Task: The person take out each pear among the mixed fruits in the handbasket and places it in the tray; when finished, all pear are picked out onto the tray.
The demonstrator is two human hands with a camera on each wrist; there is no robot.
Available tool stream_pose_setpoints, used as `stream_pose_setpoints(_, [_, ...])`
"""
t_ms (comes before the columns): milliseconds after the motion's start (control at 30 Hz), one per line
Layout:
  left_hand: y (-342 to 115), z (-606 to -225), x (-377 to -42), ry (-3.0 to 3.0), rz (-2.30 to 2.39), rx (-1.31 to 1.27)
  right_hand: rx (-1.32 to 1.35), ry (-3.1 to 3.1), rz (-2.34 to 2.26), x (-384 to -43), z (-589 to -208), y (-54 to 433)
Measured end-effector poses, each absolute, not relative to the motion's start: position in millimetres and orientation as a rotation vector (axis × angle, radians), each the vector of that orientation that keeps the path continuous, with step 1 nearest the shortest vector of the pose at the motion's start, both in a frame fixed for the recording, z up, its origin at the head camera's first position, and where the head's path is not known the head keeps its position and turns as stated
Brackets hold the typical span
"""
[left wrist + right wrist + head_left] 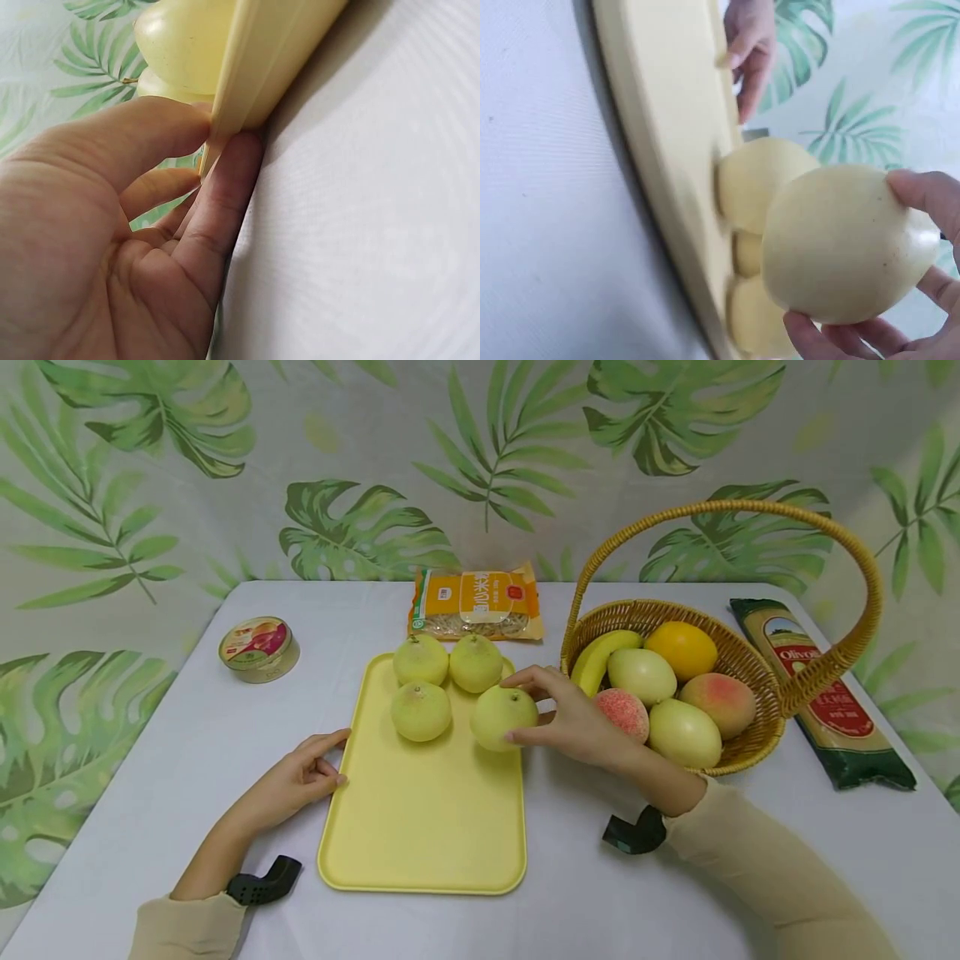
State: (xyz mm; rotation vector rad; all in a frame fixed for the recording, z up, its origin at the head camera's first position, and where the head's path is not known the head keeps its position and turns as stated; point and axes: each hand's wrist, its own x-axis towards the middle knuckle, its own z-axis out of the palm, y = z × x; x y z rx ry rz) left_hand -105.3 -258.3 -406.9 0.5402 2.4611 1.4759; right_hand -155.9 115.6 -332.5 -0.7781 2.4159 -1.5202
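My right hand [573,714] holds a pale yellow-green pear [504,718] over the right edge of the yellow tray [423,827], thumb and fingers spread round its sides. Whether that pear touches the tray, I cannot tell. Three similar pears stand at the tray's far end: one at the back left [420,660], one at the back right [476,663] and one in front [421,712]. With thumb and fingers, my left hand [296,781] grips the tray's left rim; up close in the left wrist view, fingertips [238,154] sit against that rim [238,82] near the cloth.
Right of the tray stands a wicker basket [772,735] with a tall handle, holding a banana, an orange, peaches and pale green fruits. A noodle packet [476,603] lies behind the tray. A round tin [258,649] is at left, a long green-ended packet [825,702] at far right.
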Motion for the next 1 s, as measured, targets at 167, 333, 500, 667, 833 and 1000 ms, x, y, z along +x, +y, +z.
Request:
stream_pose_setpoints(167, [-258.1,-407.6,-105.5,2.461,1.481,0.556,-0.746,2.524,-1.469,-165.8,-357.6,106.1])
stream_pose_setpoints(333, [-258.7,-409.1,-105.9,2.456,1.488,0.571,-0.717,2.599,-1.423,-170.8,-370.7,99.7])
stream_pose_setpoints(500, [-259.7,-409.3,-106.1,2.465,1.48,0.552,-0.709,2.583,-1.383,-171.6,-369.4,96.2])
stream_pose_setpoints(667, [-260.3,-410.1,-106.1,2.471,1.477,0.57,-0.773,2.47,-1.336,-172.5,-363.8,98.6])
stream_pose_setpoints(833, [-260.0,-410.3,-106.2,2.471,1.487,0.577,-0.808,2.453,-1.318,-173.6,-364.3,98.7])
stream_pose_setpoints(1000, [-259.8,-409.6,-105.7,2.461,1.502,0.59,-0.774,2.584,-1.332,-172.2,-371.3,90.5])
